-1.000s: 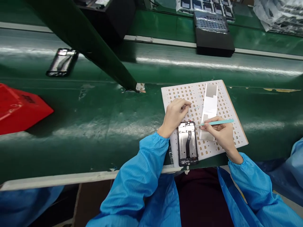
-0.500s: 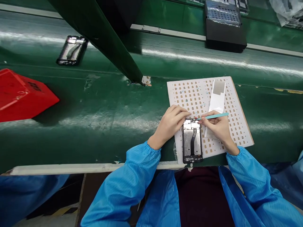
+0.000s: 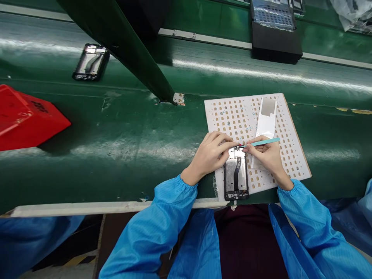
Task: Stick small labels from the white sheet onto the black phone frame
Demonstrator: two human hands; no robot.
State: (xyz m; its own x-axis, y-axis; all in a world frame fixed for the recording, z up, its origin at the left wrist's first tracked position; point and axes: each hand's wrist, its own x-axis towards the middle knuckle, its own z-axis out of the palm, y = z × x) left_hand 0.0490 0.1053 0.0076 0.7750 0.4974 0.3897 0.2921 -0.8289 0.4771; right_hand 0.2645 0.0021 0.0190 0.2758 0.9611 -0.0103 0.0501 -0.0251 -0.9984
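Observation:
An opened phone frame (image 3: 233, 176) with a black ribbon cable down its middle lies upright before me on a white perforated board (image 3: 250, 116). My left hand (image 3: 211, 153) curls around the frame's upper left corner, its index finger stretched along the top edge. In my right hand (image 3: 266, 153) are light blue tweezers (image 3: 266, 142), pinched between thumb and fingers. Their tip reaches the frame's top edge, close to my left index finger and a small red spot. Under my right hand a white strip with a grey patch (image 3: 267, 118) lies on the board.
Another opened phone (image 3: 91, 62) lies on the green belt at the upper left. A red bin (image 3: 29, 116) stands at the left. A dark green post (image 3: 136, 50) slants down to the bench. Across the rail sits a black box (image 3: 276, 40), with plastic bags (image 3: 356, 15) beyond it.
My left index finger has moved right along the phone frame's top edge, toward the tweezers' tip. The opened phone at the upper left has shifted slightly right. My right hand is nearly still.

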